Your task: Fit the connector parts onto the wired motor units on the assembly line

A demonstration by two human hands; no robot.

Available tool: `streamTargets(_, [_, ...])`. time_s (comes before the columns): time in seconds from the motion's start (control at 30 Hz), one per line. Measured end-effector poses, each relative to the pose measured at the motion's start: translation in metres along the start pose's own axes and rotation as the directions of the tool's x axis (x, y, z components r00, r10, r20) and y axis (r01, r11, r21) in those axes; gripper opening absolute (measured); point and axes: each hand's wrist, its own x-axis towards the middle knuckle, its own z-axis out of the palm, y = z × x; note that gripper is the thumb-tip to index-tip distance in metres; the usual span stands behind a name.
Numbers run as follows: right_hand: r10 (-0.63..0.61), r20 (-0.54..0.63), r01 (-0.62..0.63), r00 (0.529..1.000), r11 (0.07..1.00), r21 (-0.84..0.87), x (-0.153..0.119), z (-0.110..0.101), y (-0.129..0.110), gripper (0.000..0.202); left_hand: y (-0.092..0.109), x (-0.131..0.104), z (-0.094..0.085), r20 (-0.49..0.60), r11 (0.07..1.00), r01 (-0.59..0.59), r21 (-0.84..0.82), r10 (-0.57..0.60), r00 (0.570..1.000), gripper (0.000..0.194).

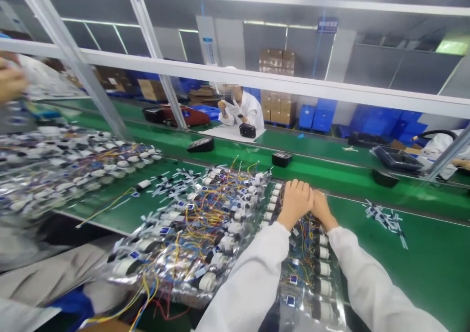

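Note:
My left hand (296, 202) and my right hand (320, 207) meet at the far end of a clear plastic tray (306, 317) of small wired parts. Fingers of my left hand are bent together over something I cannot make out. My right hand is beside it, its fingers mostly hidden behind the left. White and black cylindrical parts (324, 269) line the tray's right side, with coloured wires (304, 234) down the middle. To the left lies a bigger spread of similar parts with yellow, blue and red wires (205, 209) on clear plastic.
Loose white and black strips (385, 219) lie on the green table (422, 273) at right, more (176, 182) at left. A metal frame (293, 84) crosses above. A person (249, 107) sits opposite; another person's hand (11, 80) shows at far left.

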Motion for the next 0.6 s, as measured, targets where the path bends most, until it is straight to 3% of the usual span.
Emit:
streamTargets(0.13, [0.026,-0.016,-0.027,1.0,0.999,-0.038,-0.001,0.002,0.001,0.035,-0.026,0.021,0.03,0.045,0.998,-0.039,0.047,0.037,0.998,0.021])
streamTargets(0.27, [0.033,-0.021,-0.035,0.999,0.996,-0.084,0.003,0.004,0.001,0.032,-0.055,0.017,0.052,0.019,0.996,0.055,0.076,-0.057,0.998,0.039])
streamTargets(0.4, [0.034,0.001,-0.034,0.999,0.995,-0.096,0.005,0.005,0.0,0.03,-0.069,0.011,0.062,0.007,0.978,0.175,0.11,-0.177,0.984,0.055])
streamTargets(0.6, [0.039,0.024,-0.037,0.999,0.997,-0.063,0.007,0.007,0.0,0.026,-0.078,0.01,0.068,0.121,0.952,0.266,0.149,-0.285,0.951,0.06])
